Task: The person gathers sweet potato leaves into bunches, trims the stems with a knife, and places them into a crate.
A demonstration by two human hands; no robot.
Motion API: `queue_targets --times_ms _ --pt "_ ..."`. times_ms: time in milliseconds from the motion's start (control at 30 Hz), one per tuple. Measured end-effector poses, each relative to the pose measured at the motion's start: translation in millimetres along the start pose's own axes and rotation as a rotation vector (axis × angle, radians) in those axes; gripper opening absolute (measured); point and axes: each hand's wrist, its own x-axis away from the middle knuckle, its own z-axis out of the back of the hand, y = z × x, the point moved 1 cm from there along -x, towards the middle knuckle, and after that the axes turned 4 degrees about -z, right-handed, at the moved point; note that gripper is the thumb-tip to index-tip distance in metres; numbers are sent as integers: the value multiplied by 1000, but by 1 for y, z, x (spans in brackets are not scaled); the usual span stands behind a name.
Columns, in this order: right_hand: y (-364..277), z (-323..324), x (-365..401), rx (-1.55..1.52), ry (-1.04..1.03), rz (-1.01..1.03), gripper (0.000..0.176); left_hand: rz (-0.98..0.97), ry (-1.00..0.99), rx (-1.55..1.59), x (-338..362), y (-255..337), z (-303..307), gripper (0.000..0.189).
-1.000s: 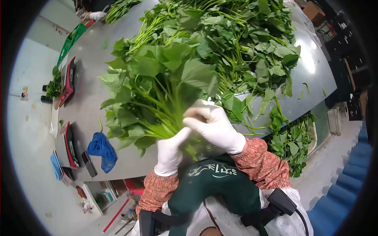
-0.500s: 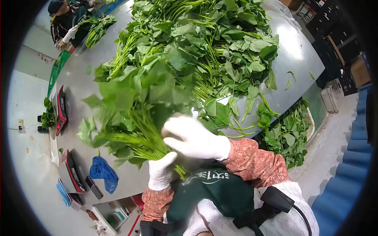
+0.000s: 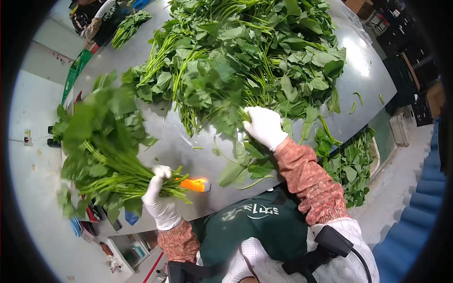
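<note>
My left hand (image 3: 160,200), in a white glove, is closed round the stem ends of a thick bunch of leafy greens (image 3: 106,151). The bunch fans out to the left, its leaves blurred by motion. An orange-handled tool (image 3: 195,184) lies on the table beside that hand, partly behind the cut stems; its kind is hard to make out. My right hand (image 3: 265,126), also gloved, is at the near edge of the big pile of leafy greens (image 3: 226,61), its fingers closed on a few stems there. Loose leaves and a stem lie just below it.
The metal table (image 3: 165,132) holds the pile. Beyond it a person (image 3: 101,16) stands near a smaller bunch (image 3: 130,29). More greens fill a container (image 3: 351,170) below the table's right edge. A green crate (image 3: 77,70) and a blue plastic bag (image 3: 131,217) are at left.
My left hand has carried the bunch left, away from the pile, uncovering the orange-handled tool. My right hand has left the bunch and moved up and right to the pile's edge.
</note>
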Motion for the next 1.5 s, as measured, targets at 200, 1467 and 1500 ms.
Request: queue_targets --times_ms 200,1467,1500 --pt "-12 53 7 -926 -326 -110 33 -77 11 35 -1 -2 6 34" --pt "-6 82 30 136 562 177 19 -6 44 147 3 -4 6 37" --pt "-4 83 36 -29 548 101 17 2 39 151 3 -5 5 37"
